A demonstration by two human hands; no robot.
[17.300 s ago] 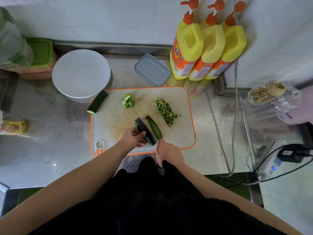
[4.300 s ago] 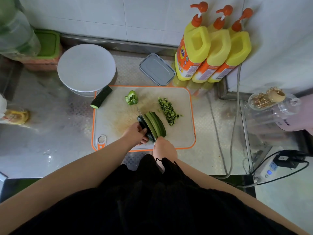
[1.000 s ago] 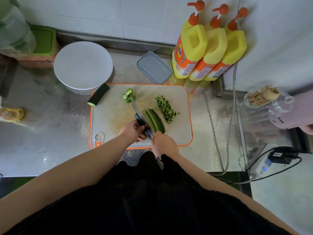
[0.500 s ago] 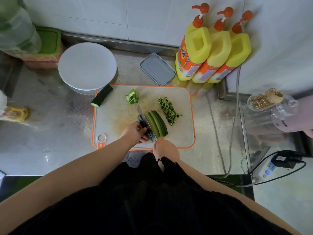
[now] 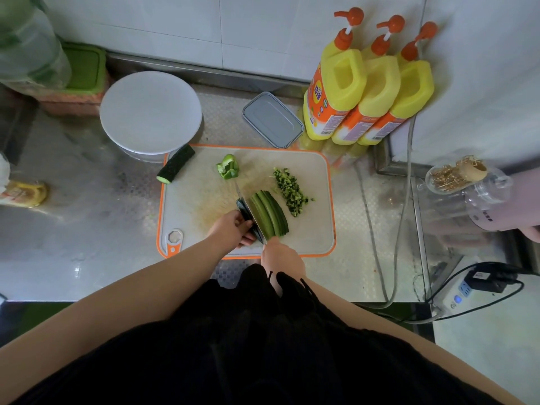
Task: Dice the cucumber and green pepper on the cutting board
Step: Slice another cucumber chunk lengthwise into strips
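On the white, orange-rimmed cutting board [image 5: 204,238] my left hand [image 5: 230,228] holds a dark cucumber piece [image 5: 245,212] by its near end. My right hand [image 5: 282,255] grips the knife [image 5: 248,207], whose blade runs lengthwise between that piece and several cut cucumber slabs [image 5: 270,213] lying to its right. A pile of diced cucumber [image 5: 290,190] lies further right. A green pepper piece [image 5: 228,167] sits at the board's far side. Another cucumber chunk [image 5: 176,164] overhangs the far left corner.
A white round lid on a bowl [image 5: 150,112] stands behind the board at left, a grey lidded box [image 5: 271,119] behind its middle. Three yellow pump bottles [image 5: 368,92] stand at back right. Cables and a power strip [image 5: 464,296] lie right.
Since 17 s ago more slabs have been cut and lie beside the knife. In the last second the hands and knife stay on the cucumber piece; only the camera shifts slightly.
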